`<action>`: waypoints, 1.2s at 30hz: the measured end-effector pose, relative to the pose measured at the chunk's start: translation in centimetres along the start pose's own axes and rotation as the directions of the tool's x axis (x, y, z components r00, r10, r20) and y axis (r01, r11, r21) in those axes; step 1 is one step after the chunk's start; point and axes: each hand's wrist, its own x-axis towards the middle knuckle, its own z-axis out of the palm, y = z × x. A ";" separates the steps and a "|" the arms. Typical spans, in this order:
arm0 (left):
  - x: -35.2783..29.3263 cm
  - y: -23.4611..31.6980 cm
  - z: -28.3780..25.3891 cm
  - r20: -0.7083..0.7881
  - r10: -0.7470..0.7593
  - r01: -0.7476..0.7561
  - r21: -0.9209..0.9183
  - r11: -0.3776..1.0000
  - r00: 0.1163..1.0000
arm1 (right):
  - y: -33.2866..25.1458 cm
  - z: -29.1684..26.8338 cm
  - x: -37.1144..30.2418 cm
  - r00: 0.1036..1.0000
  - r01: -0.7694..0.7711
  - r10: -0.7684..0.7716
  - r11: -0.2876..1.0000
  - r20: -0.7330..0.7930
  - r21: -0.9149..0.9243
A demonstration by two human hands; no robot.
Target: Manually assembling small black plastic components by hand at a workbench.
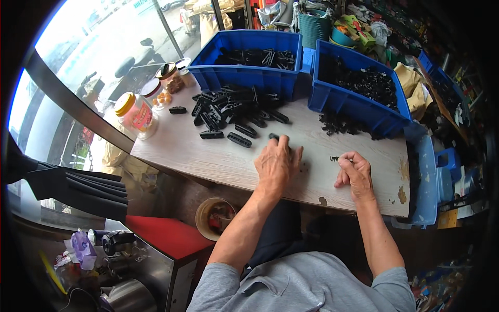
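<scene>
Left hand (275, 162) — black part (273, 136), right hand (356, 174) curled

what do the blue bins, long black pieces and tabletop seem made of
Blue bins: probably plastic, slightly glossy, with moulded-looking rims. Long black pieces: likely hard plastic, dull sheen. Tabletop: pale wood-look surface, perhaps laminate, chipped brown near the edge.

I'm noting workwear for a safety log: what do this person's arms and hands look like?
The left hand and right hand are bare, without gloves. No watch or bracelet shows at either wrist. Both forearms are uncovered; the grey shirt has short, plain sleeves.
</scene>
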 end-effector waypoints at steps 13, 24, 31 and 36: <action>-0.5 -0.5 0.4 -0.068 0.129 -0.128 0.009 0.992 0.989 | 0.3 -0.6 0.2 1.000 -0.019 0.019 0.999 -0.004 0.035; -3.6 3.5 2.3 0.265 -0.006 0.237 -0.854 0.463 0.964 | 0.6 -0.5 -0.1 1.000 0.009 -0.013 0.977 0.016 0.211; -3.5 5.0 2.5 0.511 0.057 0.484 -0.840 0.245 0.858 | 0.2 -1.3 -0.3 0.995 -0.047 0.026 0.972 0.092 0.228; -3.2 5.2 2.3 0.518 0.086 0.481 -0.836 0.266 0.851 | 0.4 -1.7 0.0 0.990 -0.034 0.013 0.989 0.141 0.146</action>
